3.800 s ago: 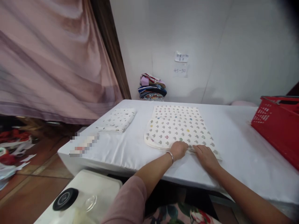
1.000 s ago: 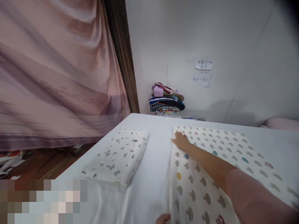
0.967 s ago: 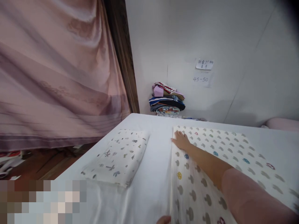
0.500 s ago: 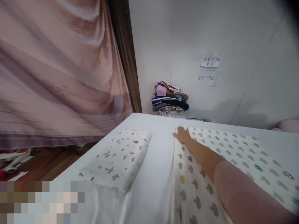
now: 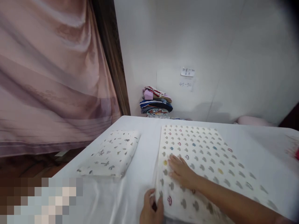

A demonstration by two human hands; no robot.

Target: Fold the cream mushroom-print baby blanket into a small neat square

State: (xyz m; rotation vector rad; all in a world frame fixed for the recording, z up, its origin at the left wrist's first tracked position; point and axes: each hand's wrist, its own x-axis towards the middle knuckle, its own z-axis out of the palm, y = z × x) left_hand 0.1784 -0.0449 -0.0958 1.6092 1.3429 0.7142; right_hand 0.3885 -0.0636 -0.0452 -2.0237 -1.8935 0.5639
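A cream cloth with grey mushroom prints (image 5: 203, 146) lies spread on the white-covered table, a few of its mushrooms coloured. My right hand (image 5: 181, 170) rests flat on it near the left side, fingers stretched out. At the near left edge of this cloth, my left hand (image 5: 151, 207) is closed, with thumb and fingers pinching the border. Off to the left sits a folded white cloth with small plant-like prints (image 5: 112, 157), apart from both hands.
A stack of folded fabrics (image 5: 156, 102) stands beyond the table's far edge (image 5: 135, 117), against the wall. Two paper notes (image 5: 187, 72) are stuck on that wall. A pink curtain (image 5: 53, 77) hangs at the left. A pinkish bundle (image 5: 252, 120) shows behind the table.
My right hand has come from the cloth's far left corner back toward me. My left hand has appeared at its near edge. The view has turned right, and the cloth looks flatter.
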